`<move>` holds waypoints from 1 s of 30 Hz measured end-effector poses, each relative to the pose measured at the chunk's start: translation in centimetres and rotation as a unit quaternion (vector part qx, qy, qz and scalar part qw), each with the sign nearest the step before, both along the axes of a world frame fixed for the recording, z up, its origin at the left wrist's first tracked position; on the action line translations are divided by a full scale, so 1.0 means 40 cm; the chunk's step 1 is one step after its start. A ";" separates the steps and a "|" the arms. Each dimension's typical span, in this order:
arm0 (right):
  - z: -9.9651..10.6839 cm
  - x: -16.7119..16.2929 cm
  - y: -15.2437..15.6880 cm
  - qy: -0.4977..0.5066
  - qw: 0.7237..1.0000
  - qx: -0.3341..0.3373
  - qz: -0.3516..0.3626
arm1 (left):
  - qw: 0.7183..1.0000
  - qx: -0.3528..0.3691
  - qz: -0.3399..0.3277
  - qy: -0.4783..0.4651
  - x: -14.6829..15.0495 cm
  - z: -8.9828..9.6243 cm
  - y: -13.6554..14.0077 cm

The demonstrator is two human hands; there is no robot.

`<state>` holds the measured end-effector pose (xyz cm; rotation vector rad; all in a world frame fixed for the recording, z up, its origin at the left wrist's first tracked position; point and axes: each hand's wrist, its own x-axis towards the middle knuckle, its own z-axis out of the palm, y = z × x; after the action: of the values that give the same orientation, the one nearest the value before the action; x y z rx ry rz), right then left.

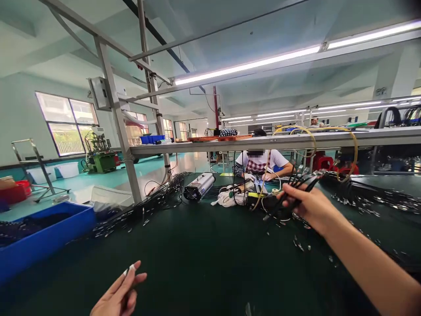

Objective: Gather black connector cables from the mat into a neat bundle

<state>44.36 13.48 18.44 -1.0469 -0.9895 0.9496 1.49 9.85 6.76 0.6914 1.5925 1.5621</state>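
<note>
— Head view, assembly hall: the right hand (304,202) reaches far across the dark green bench (204,254), fingers closed round a bunch of thin black cables (297,188) whose ends trail down toward the heap of loose cables (371,195) at the right; the left hand (118,296) sits low at the near edge, loosely curled, a small pale piece (130,267) at its fingertips; whether it pinches that piece I cannot tell.

— And around them?

— A silver device (199,186) and a white cloth (228,199) lie just beyond the bunch; a blue bin (42,237) stands at the left; a co-worker (263,164) sits across the bench, under a shelf (279,141).

— What could go wrong?

— My judgement: the held bunch hangs close to the loose heap, so strands may snag and drag neighbours along; the grip looks partial, so a cable could slip out; small metal ends scattered on the bench could be swept off by the forearm.
</note>
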 end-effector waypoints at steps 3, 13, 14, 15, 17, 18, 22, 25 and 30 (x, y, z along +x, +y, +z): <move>0.058 0.016 0.011 -0.025 0.999 0.037 0.017 | 0.960 -0.124 -0.066 0.242 -0.048 -0.024 0.031; 0.085 -0.153 -0.084 -0.068 0.968 0.057 0.233 | 0.827 0.244 -0.454 0.226 0.395 0.248 0.004; 0.084 -0.156 -0.091 -0.064 0.968 0.059 0.237 | 0.813 0.252 -0.493 0.178 0.430 0.256 0.000; 0.082 -0.158 -0.098 -0.063 0.967 0.064 0.238 | 0.814 0.245 -0.505 0.146 0.454 0.258 -0.001; 0.078 -0.155 -0.109 -0.075 0.969 0.075 0.224 | 0.829 0.228 -0.498 0.112 0.475 0.248 0.000; 0.075 -0.153 -0.112 -0.086 0.971 0.075 0.209 | 0.840 0.217 -0.487 0.103 0.475 0.241 0.002; 0.064 -0.151 -0.112 -0.116 0.978 0.063 0.158 | 0.864 0.189 -0.466 0.029 0.456 0.224 0.006; 0.059 -0.155 -0.108 -0.098 0.978 0.077 0.167 | 0.880 0.182 -0.438 -0.027 0.447 0.227 0.005; 0.058 -0.161 -0.110 -0.077 0.975 0.092 0.185 | 0.881 0.170 -0.440 -0.033 0.449 0.225 0.003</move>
<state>37.91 9.10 20.75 -0.8026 -1.4075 1.0652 19.44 9.96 15.76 1.3098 0.7328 1.1285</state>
